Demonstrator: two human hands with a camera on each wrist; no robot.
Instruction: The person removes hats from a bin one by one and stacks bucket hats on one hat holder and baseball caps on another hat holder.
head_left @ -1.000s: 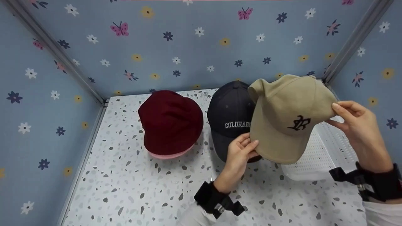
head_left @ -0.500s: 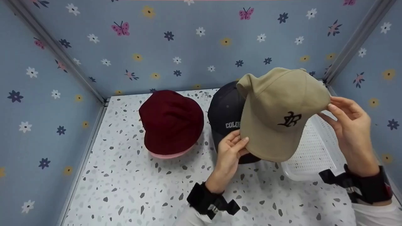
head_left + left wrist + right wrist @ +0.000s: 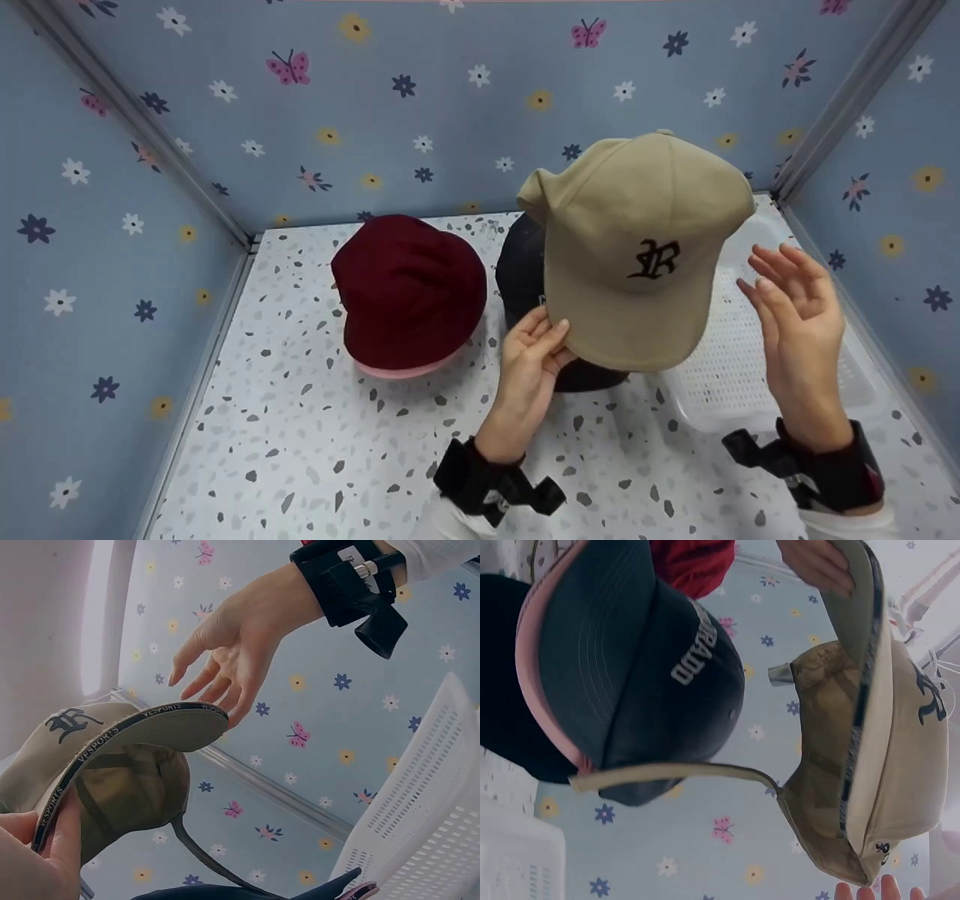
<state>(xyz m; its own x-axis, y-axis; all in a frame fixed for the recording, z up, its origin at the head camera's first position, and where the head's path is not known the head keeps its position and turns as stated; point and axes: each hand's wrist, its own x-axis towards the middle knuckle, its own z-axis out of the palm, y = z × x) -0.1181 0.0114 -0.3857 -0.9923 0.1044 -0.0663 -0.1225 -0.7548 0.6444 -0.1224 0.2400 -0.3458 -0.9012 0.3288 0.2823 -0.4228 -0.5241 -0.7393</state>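
One hand only carries the beige baseball cap (image 3: 637,247): the brim edge is pinched by the left hand (image 3: 534,352) at about 7 o'clock of the cap, thumb on top and fingers beneath, as the left wrist view confirms. The cap is held in the air, brim down and toward the person, crown up toward 12 o'clock, so its long axis runs roughly from 6 to 12 o'clock, tilted slightly left. It is raised above the navy "Colorado" cap (image 3: 525,277), which lies on the speckled tabletop (image 3: 315,450); a maroon bucket hat (image 3: 409,292) lies at 9 o'clock of the navy cap. At 3 o'clock of the beige cap, the right hand (image 3: 795,315) is released, fingers spread and relaxed, just beside the crown but apart from it, above the white perforated basket (image 3: 757,375).
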